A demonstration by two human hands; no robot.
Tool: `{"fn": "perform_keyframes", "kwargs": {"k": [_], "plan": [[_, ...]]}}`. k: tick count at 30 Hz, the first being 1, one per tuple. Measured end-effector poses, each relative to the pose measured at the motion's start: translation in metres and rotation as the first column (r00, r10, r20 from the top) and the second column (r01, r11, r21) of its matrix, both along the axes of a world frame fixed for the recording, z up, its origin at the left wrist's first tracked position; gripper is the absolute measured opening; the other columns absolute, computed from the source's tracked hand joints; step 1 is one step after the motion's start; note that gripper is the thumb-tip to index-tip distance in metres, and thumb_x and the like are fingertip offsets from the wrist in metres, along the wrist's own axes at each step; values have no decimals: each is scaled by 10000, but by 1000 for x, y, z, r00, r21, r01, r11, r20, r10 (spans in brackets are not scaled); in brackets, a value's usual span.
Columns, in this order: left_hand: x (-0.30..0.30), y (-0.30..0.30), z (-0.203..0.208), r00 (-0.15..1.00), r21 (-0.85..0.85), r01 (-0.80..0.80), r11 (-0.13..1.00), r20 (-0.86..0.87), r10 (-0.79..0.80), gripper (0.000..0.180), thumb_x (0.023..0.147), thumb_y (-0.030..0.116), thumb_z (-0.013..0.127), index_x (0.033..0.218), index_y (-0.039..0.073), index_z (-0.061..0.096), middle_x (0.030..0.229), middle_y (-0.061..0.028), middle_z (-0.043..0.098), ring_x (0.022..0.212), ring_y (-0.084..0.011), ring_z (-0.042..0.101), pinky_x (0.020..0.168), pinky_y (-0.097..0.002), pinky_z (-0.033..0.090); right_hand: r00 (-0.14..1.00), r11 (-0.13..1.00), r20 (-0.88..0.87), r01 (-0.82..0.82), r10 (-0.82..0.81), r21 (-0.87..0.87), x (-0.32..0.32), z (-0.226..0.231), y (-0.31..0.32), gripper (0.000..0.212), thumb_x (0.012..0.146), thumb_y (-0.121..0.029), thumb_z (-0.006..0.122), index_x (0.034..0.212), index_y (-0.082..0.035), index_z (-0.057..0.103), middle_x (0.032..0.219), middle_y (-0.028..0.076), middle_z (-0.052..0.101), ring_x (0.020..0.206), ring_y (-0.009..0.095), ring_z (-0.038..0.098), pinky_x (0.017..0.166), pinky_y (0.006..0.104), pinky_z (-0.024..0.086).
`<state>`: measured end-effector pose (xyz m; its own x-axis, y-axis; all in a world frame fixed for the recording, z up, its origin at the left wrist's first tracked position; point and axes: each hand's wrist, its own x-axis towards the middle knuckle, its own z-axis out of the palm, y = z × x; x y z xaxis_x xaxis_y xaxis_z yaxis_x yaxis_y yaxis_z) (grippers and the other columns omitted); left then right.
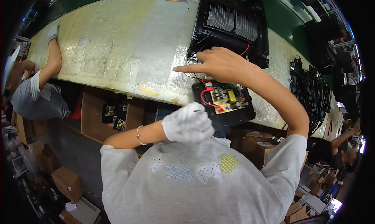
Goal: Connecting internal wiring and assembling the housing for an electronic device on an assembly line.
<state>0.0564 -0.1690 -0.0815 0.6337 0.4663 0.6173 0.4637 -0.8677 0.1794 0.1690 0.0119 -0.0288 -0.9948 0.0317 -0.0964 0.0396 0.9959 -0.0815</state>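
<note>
My left hand (188,123), in a white glove, is closed at the left edge of a black panel (241,116), its fingertips hidden. On that panel sits a circuit board (230,99) with a yellow component and a red wire (203,98). My bare right hand (213,64) reaches over the panel to the near left corner of a black housing (230,40). Its thumb stretches out to the left, while the other fingers bend at the corner, their tips partly hidden. A thin black wire runs beneath this hand. Inside the housing are grey metal fins (232,23).
A plastic-covered table (117,48) spans the view. Bundled black cables (308,87) lie at right. Below the table's left edge, a cardboard box (91,118) contains circuit boards. Another person (39,87) sits at the left, one gloved hand on the table; a further person (343,149) is at right.
</note>
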Motion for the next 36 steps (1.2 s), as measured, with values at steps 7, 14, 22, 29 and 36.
{"fn": "perform_keyframes", "kwargs": {"k": [7,14,22,29,36], "plan": [[-6,10,1,963,-97,-10,995,267,36,288,628,104,761,885,116,631,817,-47,513,765,-201,537,839,-394,504,992,989,104,88,-75,-120,1,42,12,122,771,-98,674,830,-43,582,774,104,608,821,309,604,687,437,480],[-15,52,4,860,-373,-317,872,274,430,521,579,265,859,959,66,562,1287,-203,451,1127,-383,499,929,-454,452,989,789,89,151,-122,-596,37,54,27,265,785,-180,710,888,0,546,820,131,555,775,304,546,709,397,449],[-24,93,8,871,-548,-22,836,399,285,346,629,210,832,856,63,617,1155,-163,570,1029,-303,590,866,-373,493,892,746,19,390,-452,-541,48,59,8,233,764,-52,652,958,-12,529,672,139,495,616,259,490,575,360,396],[-26,105,10,889,-492,-55,869,372,267,265,696,149,762,914,65,636,1056,-75,623,912,-237,628,764,-329,528,722,723,-246,477,-646,-500,56,56,-3,408,729,111,583,1105,-35,520,778,103,539,685,278,533,624,377,447],[-38,118,-5,898,-526,145,838,426,112,274,742,92,697,1007,58,639,1088,-98,623,1010,-269,606,849,-357,515,889,871,-266,237,-374,-431,67,57,11,159,683,36,708,814,-27,646,832,68,585,819,266,561,708,369,478]]}}
